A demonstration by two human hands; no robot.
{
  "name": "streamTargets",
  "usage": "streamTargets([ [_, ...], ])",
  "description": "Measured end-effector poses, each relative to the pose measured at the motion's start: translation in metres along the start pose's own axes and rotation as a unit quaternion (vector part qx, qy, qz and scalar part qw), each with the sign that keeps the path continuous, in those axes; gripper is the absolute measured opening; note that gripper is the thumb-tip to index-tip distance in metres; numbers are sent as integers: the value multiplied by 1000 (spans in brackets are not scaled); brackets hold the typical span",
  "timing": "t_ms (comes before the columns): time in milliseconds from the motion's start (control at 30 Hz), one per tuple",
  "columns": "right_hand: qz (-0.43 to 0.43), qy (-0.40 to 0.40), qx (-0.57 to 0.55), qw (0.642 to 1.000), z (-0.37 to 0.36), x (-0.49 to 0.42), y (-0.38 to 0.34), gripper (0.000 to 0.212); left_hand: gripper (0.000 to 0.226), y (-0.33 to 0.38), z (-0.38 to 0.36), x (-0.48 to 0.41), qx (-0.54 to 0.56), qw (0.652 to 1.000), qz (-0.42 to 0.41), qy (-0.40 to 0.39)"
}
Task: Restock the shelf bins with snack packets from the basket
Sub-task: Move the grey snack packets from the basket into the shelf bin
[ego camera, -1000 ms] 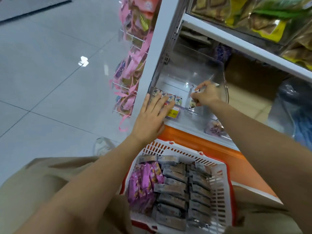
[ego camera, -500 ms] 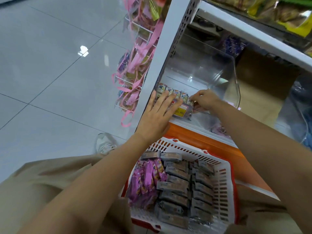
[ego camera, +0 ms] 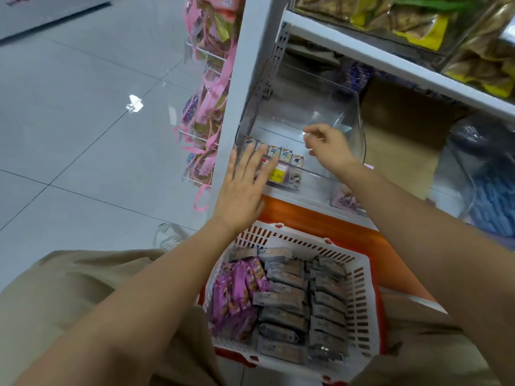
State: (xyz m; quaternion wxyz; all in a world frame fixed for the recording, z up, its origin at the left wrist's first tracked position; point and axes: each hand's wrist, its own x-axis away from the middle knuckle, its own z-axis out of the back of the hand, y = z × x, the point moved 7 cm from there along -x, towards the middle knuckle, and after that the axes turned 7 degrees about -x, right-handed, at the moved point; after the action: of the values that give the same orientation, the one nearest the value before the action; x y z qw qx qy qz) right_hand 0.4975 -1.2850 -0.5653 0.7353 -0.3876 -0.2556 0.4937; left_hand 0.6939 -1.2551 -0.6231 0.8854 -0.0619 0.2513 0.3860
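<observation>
A shop aisle with a pale tiled floor (ego camera: pixel 69 135) and a white shelf unit (ego camera: pixel 362 48). The left hand (ego camera: pixel 239 190) lies flat against the front of a clear bin (ego camera: pixel 292 107), fingers straight and spread. Its fingertips reach a short row of snack packets (ego camera: pixel 287 156) standing along the bin's front wall. The right hand (ego camera: pixel 328 149) hovers over the bin, fingers loosely curled, holding nothing. A yellow price label (ego camera: pixel 278 174) sits beside the left fingers. Below, a white basket (ego camera: pixel 362 288) holds grey packets (ego camera: pixel 287 299) and purple packets (ego camera: pixel 237 291).
</observation>
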Motion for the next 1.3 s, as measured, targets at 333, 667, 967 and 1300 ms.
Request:
streamTargets([
  [333,100,-91,-46,990,-6,105,17,13,43,46,-40,32,-7,991,-100,-89],
  [667,-84,-142,109,980,-44,143,210,15,83,59,-134,63,-45,942,-45,-329],
  [967,-116,-257,208,937,-90,162,281,14,86,48,-175,78,-59,937,-8,-344],
  [1300,-128,-248,194,940,-90,159,289,20,84,52,-176,79,-59,946,-3,-320],
])
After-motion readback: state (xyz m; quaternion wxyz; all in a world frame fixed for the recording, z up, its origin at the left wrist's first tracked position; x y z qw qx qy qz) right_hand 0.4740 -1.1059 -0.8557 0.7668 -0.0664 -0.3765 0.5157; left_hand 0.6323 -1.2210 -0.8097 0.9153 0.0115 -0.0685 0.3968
